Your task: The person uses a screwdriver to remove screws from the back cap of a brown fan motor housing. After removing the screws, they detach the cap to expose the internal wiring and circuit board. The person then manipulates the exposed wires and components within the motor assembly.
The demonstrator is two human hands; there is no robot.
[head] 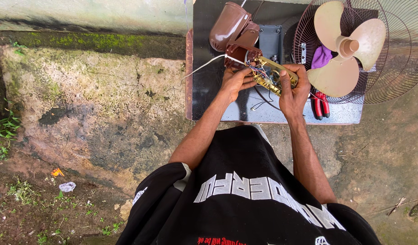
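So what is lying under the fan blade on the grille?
A purple cloth lies under the fan blade, on the wire grille, and red pliers handles stick out below. The blade covers the rest of the cloth and the pliers' head.

I see outdoor daylight; cracked concrete ground (104, 113) stained with moss; pale wall (82, 13) along the top; dirt with weeds (32, 199) at bottom left; low dark board (204, 90) as worktop.
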